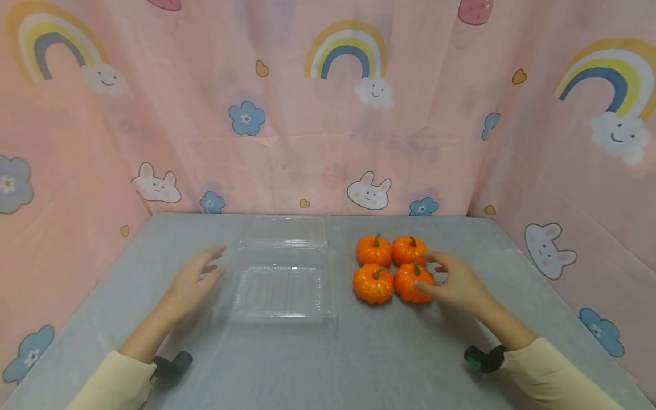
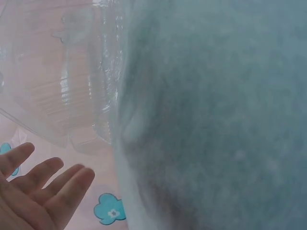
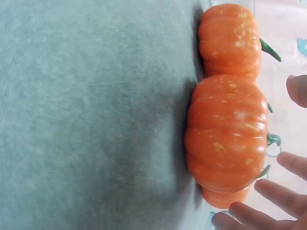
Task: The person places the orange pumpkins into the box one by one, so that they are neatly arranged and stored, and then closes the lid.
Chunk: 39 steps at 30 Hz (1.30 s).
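Several small orange pumpkins with green stems sit close together right of centre in the head view. My right hand (image 1: 458, 285) is at their right side, thumb and fingers spread around the front right pumpkin (image 1: 407, 285) and overlapping the back right pumpkin (image 1: 405, 249). In the right wrist view a gap shows between the thumb and the fingers (image 3: 283, 197) beside the nearest pumpkin (image 3: 226, 134). A clear plastic clamshell box (image 1: 279, 290) lies unfolded, its lid half (image 1: 288, 230) toward the back. My left hand (image 1: 192, 285) hovers left of the box, fingers apart, holding nothing.
Grey cloth covers the table (image 1: 318, 364). A pink patterned curtain (image 1: 307, 154) hangs along its back and both sides. Also on the left are the back left pumpkin (image 1: 373, 250) and front left pumpkin (image 1: 371, 283), between the box and the right-hand pair.
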Available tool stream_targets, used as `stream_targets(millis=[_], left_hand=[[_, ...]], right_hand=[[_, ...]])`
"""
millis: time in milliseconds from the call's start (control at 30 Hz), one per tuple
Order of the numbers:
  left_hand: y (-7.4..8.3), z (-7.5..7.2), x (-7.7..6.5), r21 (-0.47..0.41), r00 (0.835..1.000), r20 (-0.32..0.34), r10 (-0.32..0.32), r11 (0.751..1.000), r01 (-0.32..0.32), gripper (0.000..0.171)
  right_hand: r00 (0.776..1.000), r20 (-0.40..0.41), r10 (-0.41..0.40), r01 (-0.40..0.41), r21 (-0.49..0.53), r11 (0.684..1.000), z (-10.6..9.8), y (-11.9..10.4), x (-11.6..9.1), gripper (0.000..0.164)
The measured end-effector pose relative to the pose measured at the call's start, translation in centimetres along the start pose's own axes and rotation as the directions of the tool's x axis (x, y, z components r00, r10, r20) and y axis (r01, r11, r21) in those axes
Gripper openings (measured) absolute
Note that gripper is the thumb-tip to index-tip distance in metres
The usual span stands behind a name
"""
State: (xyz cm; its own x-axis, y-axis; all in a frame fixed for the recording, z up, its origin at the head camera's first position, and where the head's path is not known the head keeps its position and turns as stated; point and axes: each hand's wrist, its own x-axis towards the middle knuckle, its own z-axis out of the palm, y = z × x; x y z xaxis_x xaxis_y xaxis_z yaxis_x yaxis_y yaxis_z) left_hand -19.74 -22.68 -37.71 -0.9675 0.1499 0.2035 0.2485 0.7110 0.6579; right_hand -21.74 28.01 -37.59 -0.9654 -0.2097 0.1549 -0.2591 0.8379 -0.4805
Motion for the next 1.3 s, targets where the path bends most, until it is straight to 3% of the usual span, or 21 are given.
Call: stream_targets(millis=[467, 700, 1300], left_hand=[[-0.3, 0.9, 0.0, -0.185, 0.995, 0.073, -0.074, 0.979, 0.086, 0.049], [-0.5, 1.3, 0.0, -0.230, 0.989, 0.107, -0.107, 0.965, 0.129, 0.051], [-0.8, 1.5, 0.3, -0.324, 0.984, 0.139, -0.108, 0.935, 0.148, 0.052]], right_hand=[[0.999, 0.036, 0.041, -0.044, 0.071, 0.996, 1.1, 1.1, 0.5, 0.072], [0.995, 0.057, 0.077, -0.080, 0.070, 0.994, 1.4, 1.1, 0.6, 0.073], [0.992, 0.078, 0.097, -0.104, 0.099, 0.990, 1.7, 1.3, 0.8, 0.073]])
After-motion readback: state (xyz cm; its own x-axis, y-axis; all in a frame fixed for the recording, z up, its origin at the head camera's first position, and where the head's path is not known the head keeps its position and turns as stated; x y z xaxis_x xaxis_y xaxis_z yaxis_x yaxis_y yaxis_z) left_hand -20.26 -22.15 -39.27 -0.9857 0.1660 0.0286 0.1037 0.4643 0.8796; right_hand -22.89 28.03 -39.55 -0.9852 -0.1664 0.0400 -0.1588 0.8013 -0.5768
